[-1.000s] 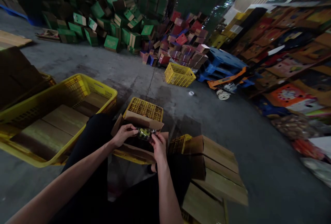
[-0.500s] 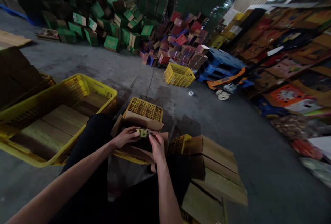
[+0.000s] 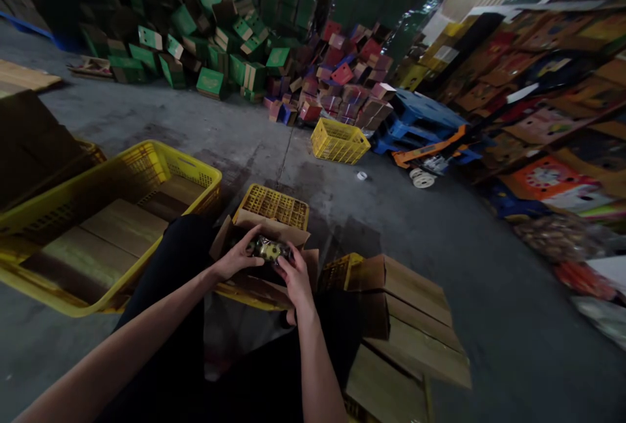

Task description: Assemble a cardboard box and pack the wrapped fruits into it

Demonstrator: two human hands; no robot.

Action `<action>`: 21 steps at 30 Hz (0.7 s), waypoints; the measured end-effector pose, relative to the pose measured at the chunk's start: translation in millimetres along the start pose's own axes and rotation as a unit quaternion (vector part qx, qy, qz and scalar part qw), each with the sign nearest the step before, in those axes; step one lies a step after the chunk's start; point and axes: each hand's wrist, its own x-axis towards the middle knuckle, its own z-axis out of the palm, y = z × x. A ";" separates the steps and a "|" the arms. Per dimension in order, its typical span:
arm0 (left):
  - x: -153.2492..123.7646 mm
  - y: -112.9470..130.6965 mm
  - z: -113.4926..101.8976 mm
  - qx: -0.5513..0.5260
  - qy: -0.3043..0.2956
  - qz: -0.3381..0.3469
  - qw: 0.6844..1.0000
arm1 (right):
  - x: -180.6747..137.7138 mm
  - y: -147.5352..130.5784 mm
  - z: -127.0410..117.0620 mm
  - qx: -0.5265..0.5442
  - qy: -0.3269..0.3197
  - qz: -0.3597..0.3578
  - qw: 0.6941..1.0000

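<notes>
Pinching a small, shiny yellow-green wrapped thing (image 3: 268, 249) between the left hand (image 3: 238, 259) and right hand (image 3: 295, 277), fingers curling around both ends, holding it over an open brown cardboard box (image 3: 272, 233).

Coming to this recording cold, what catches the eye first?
Centre, low: the left hand and right hand hold a small yellow-green item over an open brown cardboard box. To their left stands a large yellow plastic crate lined with cardboard, and a heap of green cardboard boxes fills the far left background.
</notes>
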 end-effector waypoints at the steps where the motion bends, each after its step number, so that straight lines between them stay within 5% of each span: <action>1: 0.4 -1.9 0.4 -0.016 0.009 -0.019 1.000 | 0.3 0.0 -0.4 -0.005 0.003 -0.010 1.000; 6: 3.0 -7.0 0.2 -0.062 -0.008 -0.092 0.994 | 0.6 -3.2 -0.9 -0.040 -0.023 -0.027 0.999; 13: 0.1 5.7 1.6 -0.012 -0.026 -0.043 0.999 | -4.6 -11.3 1.4 -0.074 -0.073 -0.030 0.994; 17: 1.5 5.5 1.3 0.006 0.019 -0.050 0.999 | 1.2 -13.4 -5.8 -0.178 -0.009 -0.095 0.979; 21: 4.2 1.2 -3.7 -0.001 0.091 -0.078 0.993 | 6.5 -17.2 -16.8 -0.335 0.084 -0.240 0.907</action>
